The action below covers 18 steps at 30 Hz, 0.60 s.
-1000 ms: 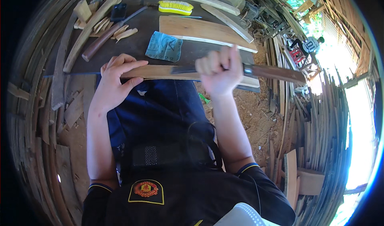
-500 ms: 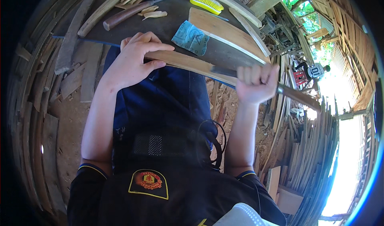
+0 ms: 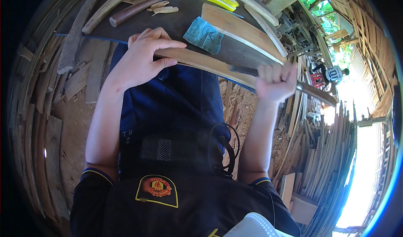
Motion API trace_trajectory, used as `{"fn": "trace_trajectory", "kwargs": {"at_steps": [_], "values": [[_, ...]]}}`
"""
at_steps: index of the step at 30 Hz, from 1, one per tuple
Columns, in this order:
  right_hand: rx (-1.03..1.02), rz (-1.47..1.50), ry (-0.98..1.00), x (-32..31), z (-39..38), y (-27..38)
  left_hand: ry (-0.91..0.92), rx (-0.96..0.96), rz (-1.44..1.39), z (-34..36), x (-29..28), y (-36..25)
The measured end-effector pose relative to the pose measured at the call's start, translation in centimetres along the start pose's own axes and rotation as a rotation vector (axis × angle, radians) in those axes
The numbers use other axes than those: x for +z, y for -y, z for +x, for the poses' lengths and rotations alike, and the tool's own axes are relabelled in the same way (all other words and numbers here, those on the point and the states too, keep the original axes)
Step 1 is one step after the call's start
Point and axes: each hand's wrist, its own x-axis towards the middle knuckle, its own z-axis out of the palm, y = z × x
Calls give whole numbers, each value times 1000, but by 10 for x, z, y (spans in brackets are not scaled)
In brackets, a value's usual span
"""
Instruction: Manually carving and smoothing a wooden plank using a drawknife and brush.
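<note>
A narrow wooden strip lies along the near edge of the workbench, over my lap. My left hand grips its left end, thumb on the near side and fingers over the far side. In my right hand, which is closed and blurred by motion, is a chisel. Its wooden handle points out to the right, and its flat metal blade reaches left over the right part of the strip. I cannot tell whether the blade touches the wood. A crumpled blue-green sheet of sandpaper lies just beyond the strip.
On the dark bench top are a curved board, a yellow brush, another wooden-handled tool and small wood pieces. Stacked planks stand at the right. A person sits in the far right background.
My right hand and the chisel have moved a little to the right along the strip. My left hand keeps its grip. The whole view has shifted slightly.
</note>
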Motion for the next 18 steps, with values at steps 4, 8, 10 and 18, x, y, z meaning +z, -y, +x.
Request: {"fn": "trace_trajectory", "kwargs": {"at_steps": [4,8,10,18], "values": [[96,148,150,38,16,-51,3,-7,6,1,2,0],[177,86,299,51,16,-53,1,-37,-16,-3,3,3],[169,103,269,38,10,-39,-10,-27,-31,-5,-2,4],[76,120,175,22,-7,-22,-45,-9,-21,-3,1,0]]}}
